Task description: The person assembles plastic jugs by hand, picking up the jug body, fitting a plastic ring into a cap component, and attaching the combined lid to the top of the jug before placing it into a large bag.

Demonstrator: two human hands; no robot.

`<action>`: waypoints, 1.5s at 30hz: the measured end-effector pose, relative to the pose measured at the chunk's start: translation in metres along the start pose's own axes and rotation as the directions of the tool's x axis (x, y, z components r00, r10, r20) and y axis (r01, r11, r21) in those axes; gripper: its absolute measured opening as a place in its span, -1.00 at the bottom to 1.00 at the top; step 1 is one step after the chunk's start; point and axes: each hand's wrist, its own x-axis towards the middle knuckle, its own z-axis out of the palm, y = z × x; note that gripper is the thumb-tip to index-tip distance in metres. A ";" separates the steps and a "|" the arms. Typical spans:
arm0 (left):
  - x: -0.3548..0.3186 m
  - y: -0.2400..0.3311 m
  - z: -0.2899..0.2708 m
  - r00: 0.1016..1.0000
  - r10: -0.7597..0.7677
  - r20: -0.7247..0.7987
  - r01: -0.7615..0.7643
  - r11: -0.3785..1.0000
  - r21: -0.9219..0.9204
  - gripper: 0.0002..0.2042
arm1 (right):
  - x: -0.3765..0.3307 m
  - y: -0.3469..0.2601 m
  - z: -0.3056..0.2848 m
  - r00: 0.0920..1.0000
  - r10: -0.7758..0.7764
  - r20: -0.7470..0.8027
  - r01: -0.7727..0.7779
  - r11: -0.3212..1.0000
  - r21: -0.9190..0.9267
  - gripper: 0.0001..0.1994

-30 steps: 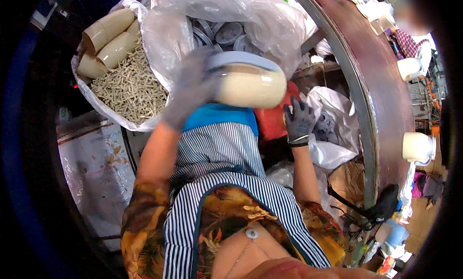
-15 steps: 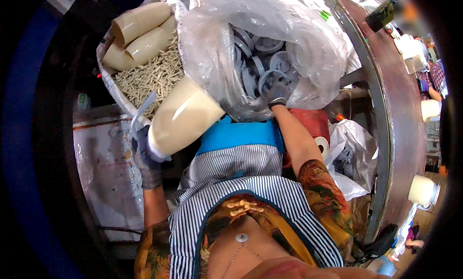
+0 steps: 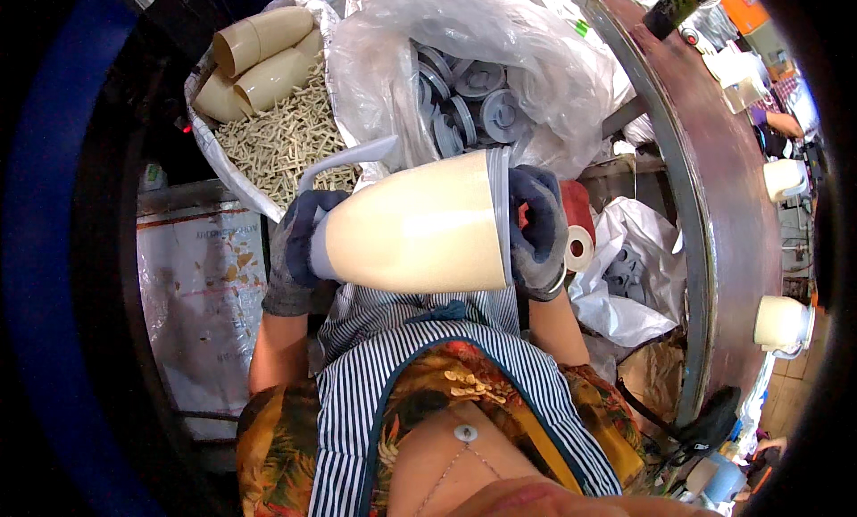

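A cream jug body point(image 3: 415, 227) lies sideways across my lap, its narrow end to the left. My left hand point(image 3: 297, 249), in a dark grey glove, is closed round the grey collar point(image 3: 320, 249) at that end. From there a grey curved handle point(image 3: 348, 157) sticks up and to the right. At the wide end, a grey round base point(image 3: 502, 222) sits against the rim. My right hand point(image 3: 540, 236), gloved too, is curled over this base with bent fingers; its palm side is partly hidden. Beyond the jug, similar grey round bases point(image 3: 482, 108) fill a clear plastic bag point(image 3: 553, 48).
At far left, a white sack point(image 3: 210, 151) holds cream pellets point(image 3: 277, 133) and several cream shells point(image 3: 263, 39). A brown table point(image 3: 705, 213) runs along the right, with cream jugs point(image 3: 781, 325) beyond it. Beside my right arm are a red roll point(image 3: 578, 215) and a white bag point(image 3: 616, 312) of grey parts.
My right hand has come out of the clear bag with a grey base and moved to the jug's wide end. My left hand has brought the jug rightward and turned it level.
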 end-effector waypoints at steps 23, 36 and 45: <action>-0.007 0.114 0.219 0.319 -0.105 0.942 -0.938 -0.176 0.298 -0.61 | -0.030 -0.085 -0.062 0.923 -0.020 0.384 0.090 0.982 -0.166 -0.25; 0.073 -0.044 0.170 0.599 0.182 0.780 -0.796 0.240 0.555 -0.60 | -0.038 -0.056 -0.426 0.713 -0.246 -0.656 -0.355 0.681 -0.641 -0.54; 0.091 -0.111 0.074 0.806 0.321 0.497 -0.549 0.093 0.831 -0.63 | -0.166 -0.064 -0.239 0.764 0.641 -0.079 -0.640 0.736 -0.222 -0.66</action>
